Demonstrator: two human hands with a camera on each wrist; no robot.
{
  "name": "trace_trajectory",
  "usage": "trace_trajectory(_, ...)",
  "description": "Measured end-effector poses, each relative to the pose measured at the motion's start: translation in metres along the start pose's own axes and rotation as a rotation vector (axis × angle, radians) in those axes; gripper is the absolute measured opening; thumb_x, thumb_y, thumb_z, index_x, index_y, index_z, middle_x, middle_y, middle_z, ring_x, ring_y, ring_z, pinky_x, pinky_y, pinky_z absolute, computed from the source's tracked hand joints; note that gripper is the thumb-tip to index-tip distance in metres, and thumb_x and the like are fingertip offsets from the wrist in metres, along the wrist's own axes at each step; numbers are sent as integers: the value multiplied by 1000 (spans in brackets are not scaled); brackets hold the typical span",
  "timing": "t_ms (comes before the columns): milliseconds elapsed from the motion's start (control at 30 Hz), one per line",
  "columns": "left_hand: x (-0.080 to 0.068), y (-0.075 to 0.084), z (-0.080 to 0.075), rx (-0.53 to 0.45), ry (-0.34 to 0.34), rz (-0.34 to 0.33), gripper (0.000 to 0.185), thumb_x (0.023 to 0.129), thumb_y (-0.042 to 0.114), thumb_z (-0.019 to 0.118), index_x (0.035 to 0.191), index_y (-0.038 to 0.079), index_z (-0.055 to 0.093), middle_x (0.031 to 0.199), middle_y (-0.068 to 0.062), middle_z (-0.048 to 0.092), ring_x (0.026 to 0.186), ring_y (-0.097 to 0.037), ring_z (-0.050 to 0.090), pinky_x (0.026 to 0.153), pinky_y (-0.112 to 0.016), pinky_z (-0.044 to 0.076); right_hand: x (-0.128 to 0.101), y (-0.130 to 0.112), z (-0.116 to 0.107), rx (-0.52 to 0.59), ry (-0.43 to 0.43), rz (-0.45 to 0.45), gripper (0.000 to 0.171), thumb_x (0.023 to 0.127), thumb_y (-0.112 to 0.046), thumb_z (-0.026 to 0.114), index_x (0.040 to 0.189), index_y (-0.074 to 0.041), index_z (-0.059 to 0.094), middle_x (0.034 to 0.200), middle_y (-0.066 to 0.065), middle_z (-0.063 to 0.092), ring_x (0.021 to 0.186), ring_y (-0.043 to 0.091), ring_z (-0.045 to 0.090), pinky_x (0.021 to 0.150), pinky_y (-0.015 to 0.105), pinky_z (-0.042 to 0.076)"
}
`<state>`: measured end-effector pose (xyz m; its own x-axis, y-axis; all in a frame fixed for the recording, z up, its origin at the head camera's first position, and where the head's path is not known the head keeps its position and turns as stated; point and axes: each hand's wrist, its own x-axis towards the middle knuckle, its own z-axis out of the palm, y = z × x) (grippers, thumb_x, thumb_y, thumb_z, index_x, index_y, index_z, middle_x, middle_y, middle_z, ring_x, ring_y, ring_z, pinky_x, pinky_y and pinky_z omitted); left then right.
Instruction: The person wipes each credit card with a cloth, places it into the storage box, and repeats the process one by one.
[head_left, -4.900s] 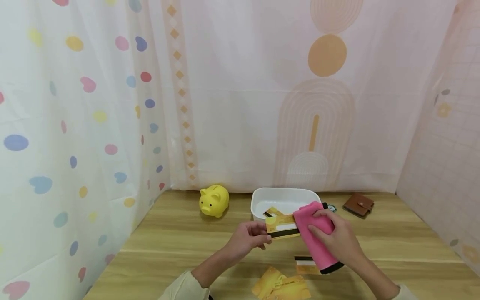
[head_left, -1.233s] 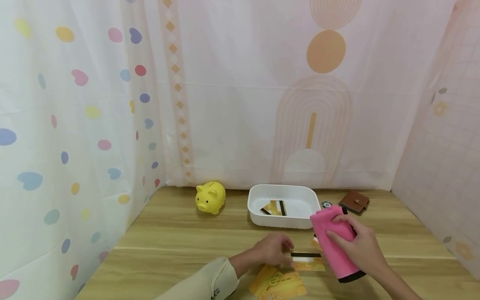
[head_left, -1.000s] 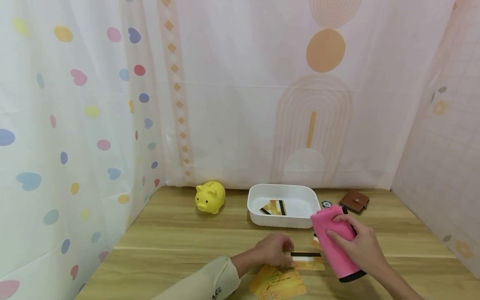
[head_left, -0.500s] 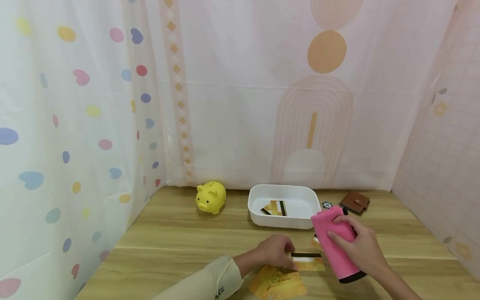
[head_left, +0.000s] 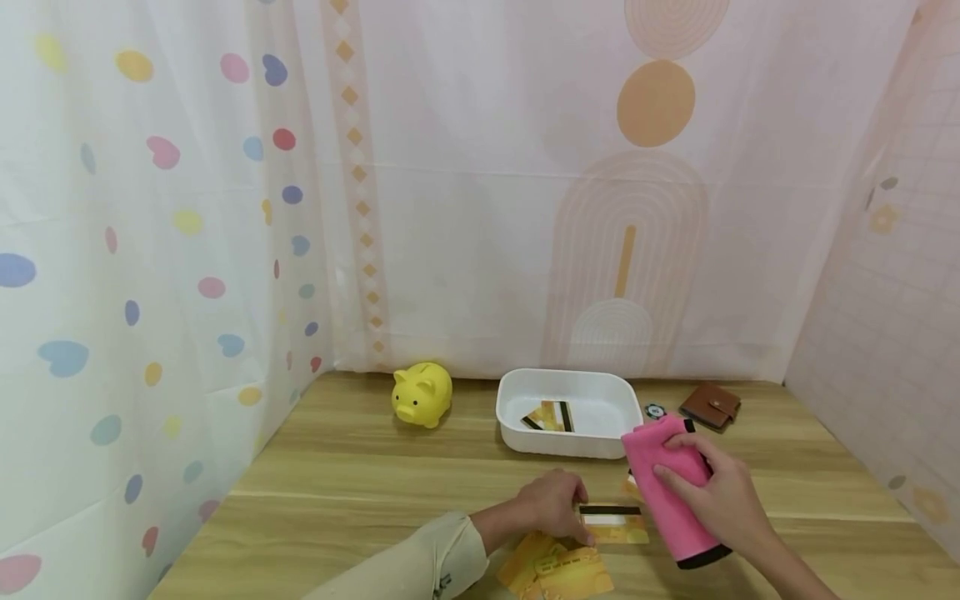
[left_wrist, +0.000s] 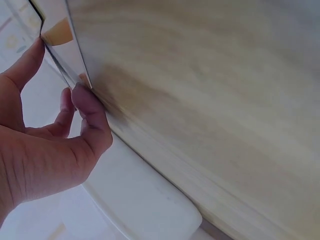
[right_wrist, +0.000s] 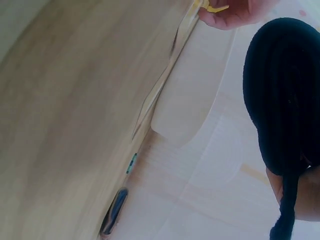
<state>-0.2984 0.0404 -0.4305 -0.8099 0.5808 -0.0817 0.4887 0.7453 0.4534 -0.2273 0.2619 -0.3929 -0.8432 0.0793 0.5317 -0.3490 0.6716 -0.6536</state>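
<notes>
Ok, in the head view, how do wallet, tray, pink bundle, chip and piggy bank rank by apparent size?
Largest to smallest:
tray
pink bundle, enlarged by nearness and partly covered by the right hand
piggy bank
wallet
chip

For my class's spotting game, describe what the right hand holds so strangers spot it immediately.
Find the white tray on the wooden table. Nearer the camera, to its right, the right hand grips a black-edged bundle. Its pink sets it apart from yellow cards.
</notes>
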Motion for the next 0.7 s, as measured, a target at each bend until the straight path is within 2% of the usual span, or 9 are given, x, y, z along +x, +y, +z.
trace_trajectory(200,-1,-2,-1,-89,-11,25,43,66,31,83,96,18,56,75,14,53,65,-3,49,57,-22,42,0,-1,-1,-6,3,6,28,77,-23,76,97,-15,58,87,12,61,53,9,51,40,27,45)
trace_trajectory(400,-1,-9,-2,-213,27,101,44,67,14,83,99,12,52,68,11,56,58,-2,50,55,-19,42,0,-3,1,-5,1,6,28,77,-22,76,97,-16,58,87,11,61,53,9,52,40,27,45)
trace_trajectory(533,1,-14,-3,-366,50,116,44,66,2,81,99,10,51,68,5,56,52,-6,52,48,-20,45,0,-4,2,-4,-4,3,28,77,-23,76,97,-15,58,87,11,62,54,9,52,41,27,45)
trace_trajectory(700,-1,-17,-4,-567,22,89,43,67,-7,77,99,8,51,71,-2,56,47,-13,56,44,-27,51,1,-5,4,8,-9,-5,28,77,-23,75,98,-16,57,85,10,61,53,9,52,41,27,45)
